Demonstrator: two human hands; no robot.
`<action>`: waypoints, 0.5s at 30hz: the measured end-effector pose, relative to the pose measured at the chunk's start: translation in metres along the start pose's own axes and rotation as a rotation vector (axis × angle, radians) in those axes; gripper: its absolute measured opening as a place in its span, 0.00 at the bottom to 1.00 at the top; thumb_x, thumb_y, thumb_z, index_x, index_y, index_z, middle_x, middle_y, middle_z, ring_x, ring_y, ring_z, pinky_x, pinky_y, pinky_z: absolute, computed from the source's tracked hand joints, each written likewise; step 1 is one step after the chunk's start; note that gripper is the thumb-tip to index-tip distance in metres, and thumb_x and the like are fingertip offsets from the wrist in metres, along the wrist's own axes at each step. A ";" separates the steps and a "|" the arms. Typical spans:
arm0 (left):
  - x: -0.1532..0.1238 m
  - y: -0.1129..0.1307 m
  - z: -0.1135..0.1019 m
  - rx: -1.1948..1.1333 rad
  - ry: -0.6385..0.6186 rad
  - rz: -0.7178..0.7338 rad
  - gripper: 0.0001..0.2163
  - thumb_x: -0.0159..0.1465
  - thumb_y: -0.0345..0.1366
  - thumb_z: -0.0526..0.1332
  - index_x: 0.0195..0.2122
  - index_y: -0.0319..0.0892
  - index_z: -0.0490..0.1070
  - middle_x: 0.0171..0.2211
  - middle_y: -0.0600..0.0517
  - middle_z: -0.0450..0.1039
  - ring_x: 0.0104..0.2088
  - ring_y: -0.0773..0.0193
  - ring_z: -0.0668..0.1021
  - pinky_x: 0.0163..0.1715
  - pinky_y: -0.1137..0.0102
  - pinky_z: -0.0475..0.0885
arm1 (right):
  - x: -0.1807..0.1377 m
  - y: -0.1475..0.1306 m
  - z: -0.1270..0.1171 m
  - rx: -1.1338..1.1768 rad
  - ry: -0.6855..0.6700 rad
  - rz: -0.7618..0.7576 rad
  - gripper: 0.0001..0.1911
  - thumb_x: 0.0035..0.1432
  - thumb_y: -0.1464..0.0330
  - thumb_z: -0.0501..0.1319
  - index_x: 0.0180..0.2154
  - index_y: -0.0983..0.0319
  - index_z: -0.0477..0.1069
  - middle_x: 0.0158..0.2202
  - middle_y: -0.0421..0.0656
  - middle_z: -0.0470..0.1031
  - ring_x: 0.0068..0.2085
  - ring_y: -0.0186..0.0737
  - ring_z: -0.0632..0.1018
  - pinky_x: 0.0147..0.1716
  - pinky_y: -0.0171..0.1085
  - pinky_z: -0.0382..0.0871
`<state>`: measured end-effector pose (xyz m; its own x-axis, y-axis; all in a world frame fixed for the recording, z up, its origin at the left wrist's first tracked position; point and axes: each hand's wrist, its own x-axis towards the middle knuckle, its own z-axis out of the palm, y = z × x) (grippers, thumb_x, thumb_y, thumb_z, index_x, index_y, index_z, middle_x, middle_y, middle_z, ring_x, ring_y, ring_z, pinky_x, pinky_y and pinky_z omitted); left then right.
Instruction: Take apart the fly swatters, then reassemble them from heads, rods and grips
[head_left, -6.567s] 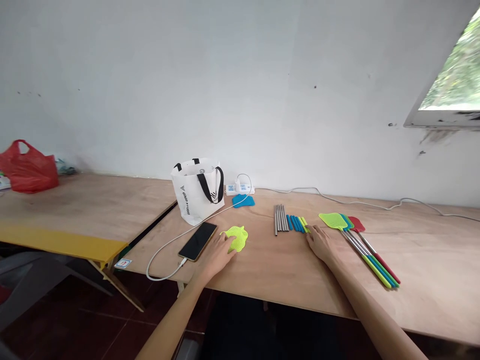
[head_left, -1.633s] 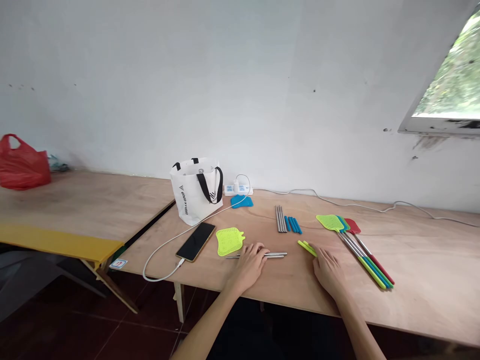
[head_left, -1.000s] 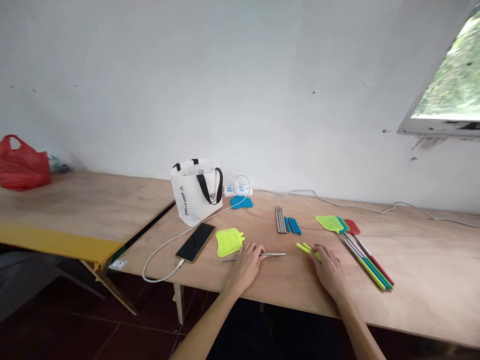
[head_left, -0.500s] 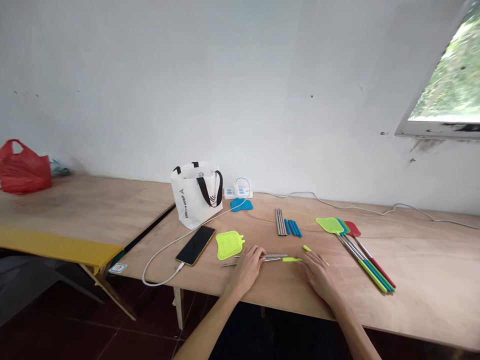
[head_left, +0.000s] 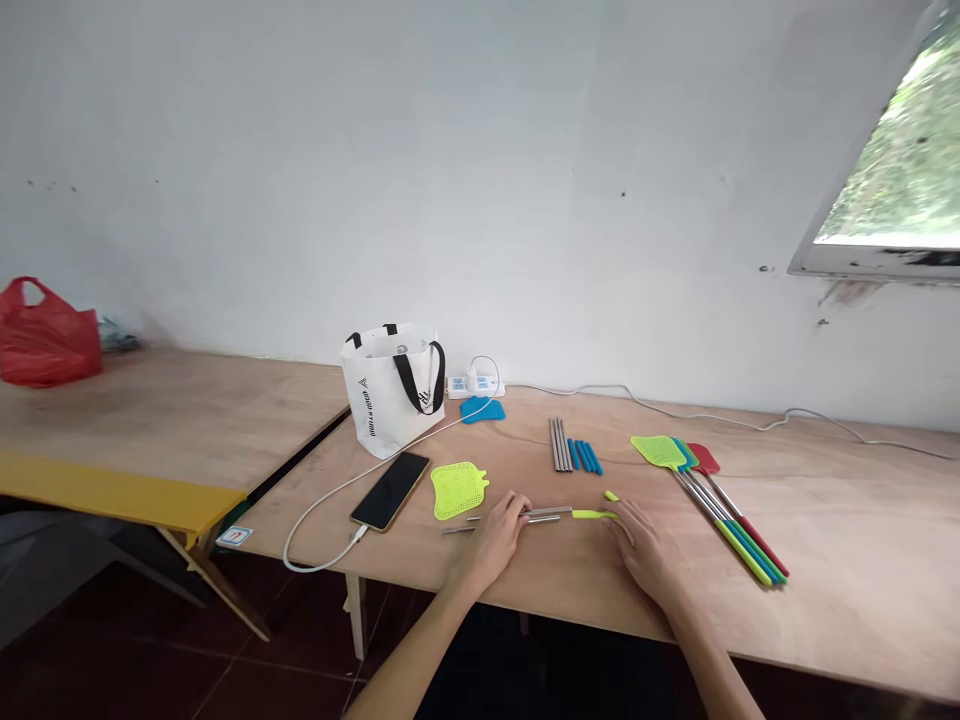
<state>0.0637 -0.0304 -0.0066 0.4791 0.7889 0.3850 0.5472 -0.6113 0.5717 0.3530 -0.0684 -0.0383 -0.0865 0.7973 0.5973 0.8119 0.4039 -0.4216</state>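
My left hand [head_left: 501, 530] is closed over thin metal tubes [head_left: 544, 519] lying on the table, their ends showing on both sides of it. My right hand [head_left: 636, 540] has its fingers closed on a yellow-green handle sleeve [head_left: 592, 514], whose left end is in line with the upper tube's tip. Whether the two touch, I cannot tell. Another yellow-green piece [head_left: 611, 495] pokes out above the right fingers, mostly hidden. A yellow-green fly swatter head [head_left: 459, 490] lies just beyond the left hand.
Finished fly swatters [head_left: 731, 520] lie at right. Farther back are metal tubes [head_left: 559, 445], blue sleeves [head_left: 585, 456] and blue swatter heads [head_left: 482, 409]. A phone [head_left: 390, 491] with a charging cable, a white bag [head_left: 394, 390] and a power strip [head_left: 476, 386] occupy the left side.
The yellow-green sleeve has shifted from the lower tube's end to the upper tube's end, moving slightly right and away from me with my right hand. My left hand has stayed in place.
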 end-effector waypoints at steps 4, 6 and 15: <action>-0.001 0.003 -0.003 -0.041 -0.018 0.017 0.08 0.72 0.26 0.53 0.45 0.46 0.68 0.43 0.52 0.71 0.43 0.60 0.75 0.46 0.67 0.70 | 0.002 -0.003 -0.003 0.024 0.000 0.000 0.17 0.72 0.58 0.50 0.51 0.54 0.74 0.51 0.47 0.78 0.53 0.49 0.78 0.56 0.52 0.71; -0.001 0.004 -0.004 -0.057 -0.025 0.020 0.09 0.72 0.26 0.53 0.45 0.46 0.68 0.44 0.51 0.71 0.43 0.60 0.76 0.46 0.67 0.70 | 0.002 -0.004 -0.003 0.027 -0.001 0.000 0.17 0.72 0.58 0.50 0.49 0.54 0.75 0.50 0.46 0.79 0.55 0.49 0.77 0.57 0.52 0.71; -0.001 0.005 -0.006 -0.069 -0.048 0.023 0.09 0.72 0.26 0.53 0.46 0.46 0.68 0.45 0.51 0.72 0.46 0.60 0.76 0.49 0.66 0.71 | 0.005 -0.007 -0.008 0.063 -0.004 0.025 0.19 0.71 0.55 0.50 0.46 0.55 0.77 0.51 0.48 0.79 0.55 0.50 0.77 0.58 0.52 0.70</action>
<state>0.0615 -0.0342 0.0005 0.5241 0.7697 0.3644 0.4879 -0.6221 0.6123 0.3517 -0.0710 -0.0274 -0.0686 0.8093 0.5834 0.7756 0.4111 -0.4790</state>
